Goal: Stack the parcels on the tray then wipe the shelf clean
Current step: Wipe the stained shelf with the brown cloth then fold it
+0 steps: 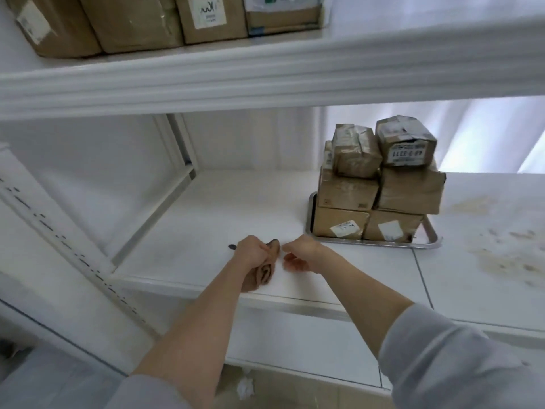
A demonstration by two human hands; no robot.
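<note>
Several brown cardboard parcels are stacked in three layers on a metal tray that rests on the white shelf, right of centre. My left hand is shut on a brown cloth with dark marks, pressed on the shelf near its front edge. My right hand hovers just right of the cloth, fingers curled loosely and apart, holding nothing. Both hands are in front and to the left of the tray.
An upper shelf carries several larger cardboard boxes. Brownish stains mark the shelf surface to the right of the tray. White shelf posts stand at the left. A crumpled white scrap lies on the floor below.
</note>
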